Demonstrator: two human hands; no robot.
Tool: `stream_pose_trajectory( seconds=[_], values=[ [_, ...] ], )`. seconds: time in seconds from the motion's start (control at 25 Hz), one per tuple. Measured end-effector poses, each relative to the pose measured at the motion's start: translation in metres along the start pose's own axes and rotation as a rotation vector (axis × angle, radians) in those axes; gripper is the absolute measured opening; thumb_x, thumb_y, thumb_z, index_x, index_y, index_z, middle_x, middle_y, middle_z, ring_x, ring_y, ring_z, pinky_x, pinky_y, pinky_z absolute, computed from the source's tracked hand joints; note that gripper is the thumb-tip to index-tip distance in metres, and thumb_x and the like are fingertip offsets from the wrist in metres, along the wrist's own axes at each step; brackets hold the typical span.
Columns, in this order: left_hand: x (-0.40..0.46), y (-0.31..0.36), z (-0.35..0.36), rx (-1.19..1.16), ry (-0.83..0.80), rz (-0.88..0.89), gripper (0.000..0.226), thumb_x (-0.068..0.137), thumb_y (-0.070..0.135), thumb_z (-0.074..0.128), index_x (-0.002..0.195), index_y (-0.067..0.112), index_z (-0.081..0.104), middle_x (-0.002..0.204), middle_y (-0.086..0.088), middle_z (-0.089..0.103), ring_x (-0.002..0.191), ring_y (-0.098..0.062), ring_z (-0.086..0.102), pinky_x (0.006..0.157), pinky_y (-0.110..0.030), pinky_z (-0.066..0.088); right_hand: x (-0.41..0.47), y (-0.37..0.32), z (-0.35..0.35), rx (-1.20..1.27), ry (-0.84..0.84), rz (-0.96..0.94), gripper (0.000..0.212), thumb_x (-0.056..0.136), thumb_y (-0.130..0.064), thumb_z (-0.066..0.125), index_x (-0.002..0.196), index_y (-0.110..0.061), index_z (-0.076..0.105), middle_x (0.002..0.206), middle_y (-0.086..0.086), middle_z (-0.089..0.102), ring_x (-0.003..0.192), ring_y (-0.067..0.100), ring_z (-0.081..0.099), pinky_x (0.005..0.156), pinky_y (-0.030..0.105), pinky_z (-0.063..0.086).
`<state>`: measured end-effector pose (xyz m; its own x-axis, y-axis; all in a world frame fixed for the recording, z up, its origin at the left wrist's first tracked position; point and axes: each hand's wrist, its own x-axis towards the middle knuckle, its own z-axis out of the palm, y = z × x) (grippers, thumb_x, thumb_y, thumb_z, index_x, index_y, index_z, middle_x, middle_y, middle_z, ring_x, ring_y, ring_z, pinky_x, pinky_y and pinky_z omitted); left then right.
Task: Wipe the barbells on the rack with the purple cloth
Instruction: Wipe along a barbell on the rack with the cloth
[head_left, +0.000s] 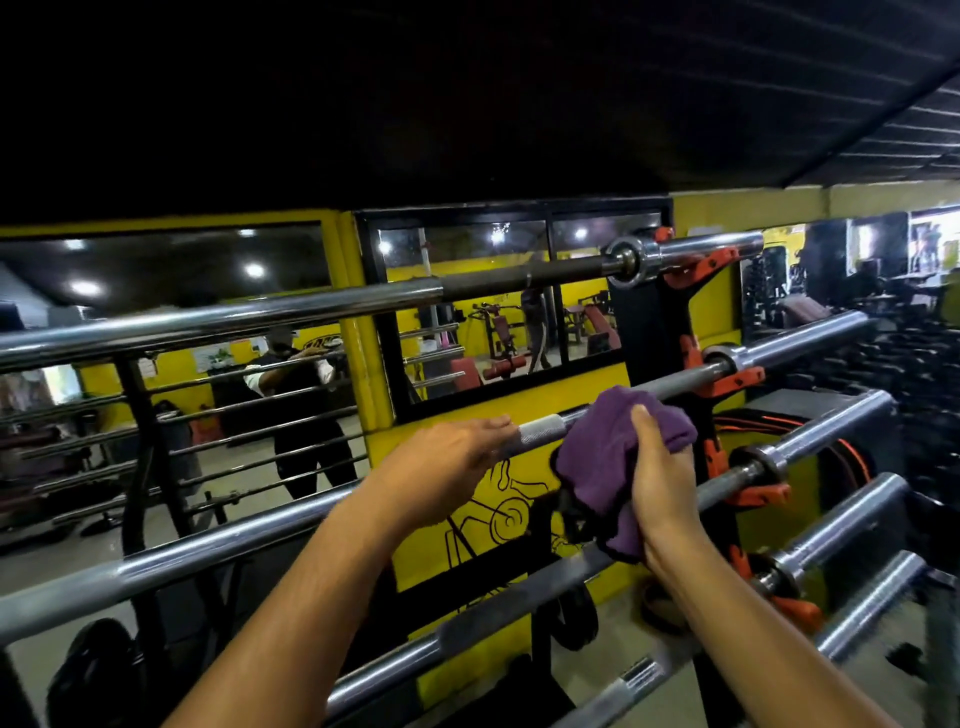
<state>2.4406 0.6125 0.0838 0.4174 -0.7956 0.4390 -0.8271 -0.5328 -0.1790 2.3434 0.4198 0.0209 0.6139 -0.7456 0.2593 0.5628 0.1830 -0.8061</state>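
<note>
Several steel barbells lie across a black rack with orange hooks (735, 382). My right hand (657, 483) grips the purple cloth (608, 452), which is bunched around the second barbell from the top (540, 429). My left hand (447, 467) rests on that same bar just left of the cloth, fingers lying over it. The top barbell (311, 306) runs above both hands. A third barbell (171, 564) passes under my left forearm, and lower bars (467, 631) slope towards me.
Behind the rack are a yellow wall (519, 410) and mirrors (483, 312) showing gym machines and a person's reflection. Thick bar sleeves (841, 421) stick out at the right. Dark weight plates (98, 670) sit low at the left.
</note>
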Motion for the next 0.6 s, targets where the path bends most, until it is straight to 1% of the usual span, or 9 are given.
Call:
stream_pose_trajectory(
  seconds=[0.08,0.12,0.16,0.24,0.28,0.36,0.48,0.56,0.6],
  values=[
    [-0.032,-0.012,-0.016,-0.030,0.042,0.037,0.049,0.102,0.029,0.051,0.148,0.038,0.040,0.155,0.020,0.036,0.136,-0.008,0.045,0.113,-0.037,0.041,-0.009,-0.005,0.005,-0.161,-0.074,-0.235,0.025,0.103,-0.040,0.051,0.115,-0.019,0.054,0.096,-0.002,0.064,0.070,-0.010,0.062,0.061,0.007,0.046],
    [-0.050,-0.020,-0.022,-0.040,0.045,0.051,0.050,0.100,0.028,0.055,0.147,0.040,0.041,0.153,0.021,0.038,0.133,-0.007,0.048,0.111,-0.035,0.043,-0.011,-0.008,0.010,-0.269,-0.127,-0.343,0.025,0.103,-0.041,0.050,0.117,-0.021,0.053,0.097,-0.004,0.062,0.075,-0.012,0.061,0.066,0.006,0.045],
    [-0.067,-0.029,-0.026,-0.033,0.036,0.064,0.051,0.099,0.028,0.057,0.146,0.043,0.042,0.152,0.021,0.039,0.130,-0.007,0.051,0.108,-0.034,0.046,-0.008,-0.008,0.015,-0.388,-0.182,-0.425,0.024,0.102,-0.044,0.050,0.117,-0.025,0.053,0.100,-0.006,0.062,0.085,-0.009,0.061,0.075,0.010,0.046],
    [-0.098,-0.051,-0.032,-0.003,0.007,0.049,0.053,0.098,0.029,0.059,0.144,0.048,0.042,0.152,0.024,0.039,0.129,-0.006,0.053,0.103,-0.033,0.050,0.007,-0.003,0.027,-0.673,-0.332,-0.534,0.031,0.099,-0.058,0.047,0.115,-0.032,0.054,0.107,-0.008,0.062,0.104,0.012,0.060,0.094,0.032,0.045],
    [-0.109,-0.062,-0.034,0.002,0.001,0.026,0.053,0.098,0.029,0.060,0.144,0.048,0.043,0.152,0.027,0.037,0.130,-0.006,0.052,0.103,-0.033,0.050,0.016,0.001,0.033,-0.866,-0.429,-0.597,0.036,0.096,-0.064,0.043,0.111,-0.033,0.055,0.106,-0.010,0.062,0.107,0.019,0.058,0.099,0.040,0.043],
    [-0.128,-0.080,-0.039,-0.007,0.018,-0.005,0.054,0.097,0.027,0.063,0.143,0.047,0.045,0.150,0.028,0.039,0.131,-0.007,0.052,0.104,-0.035,0.050,0.031,0.007,0.046,-1.218,-0.533,-0.693,0.040,0.092,-0.069,0.040,0.096,-0.032,0.054,0.095,-0.012,0.057,0.102,0.023,0.057,0.097,0.041,0.041],
    [-0.140,-0.091,-0.041,-0.016,0.046,-0.011,0.054,0.097,0.027,0.064,0.144,0.047,0.045,0.148,0.024,0.045,0.130,-0.006,0.053,0.104,-0.035,0.049,0.042,-0.010,0.067,-1.461,-0.528,-0.513,0.048,0.092,-0.071,0.043,0.076,-0.026,0.047,0.086,-0.001,0.054,0.086,0.025,0.054,0.083,0.036,0.041],
    [-0.142,-0.090,-0.039,-0.016,0.068,-0.015,0.053,0.098,0.029,0.061,0.144,0.048,0.044,0.147,0.026,0.044,0.130,-0.003,0.051,0.105,-0.033,0.048,0.046,-0.020,0.083,-1.563,-0.614,-0.404,0.050,0.091,-0.071,0.043,0.071,-0.026,0.046,0.085,0.002,0.059,0.077,0.021,0.055,0.077,0.035,0.042],
    [-0.142,-0.089,-0.039,-0.021,0.056,-0.027,0.052,0.098,0.030,0.060,0.144,0.049,0.044,0.147,0.028,0.044,0.131,-0.001,0.050,0.106,-0.033,0.048,0.047,-0.022,0.088,-1.564,-0.660,-0.357,0.049,0.093,-0.069,0.044,0.070,-0.026,0.048,0.083,0.002,0.060,0.074,0.020,0.055,0.076,0.035,0.043]
  ],
)
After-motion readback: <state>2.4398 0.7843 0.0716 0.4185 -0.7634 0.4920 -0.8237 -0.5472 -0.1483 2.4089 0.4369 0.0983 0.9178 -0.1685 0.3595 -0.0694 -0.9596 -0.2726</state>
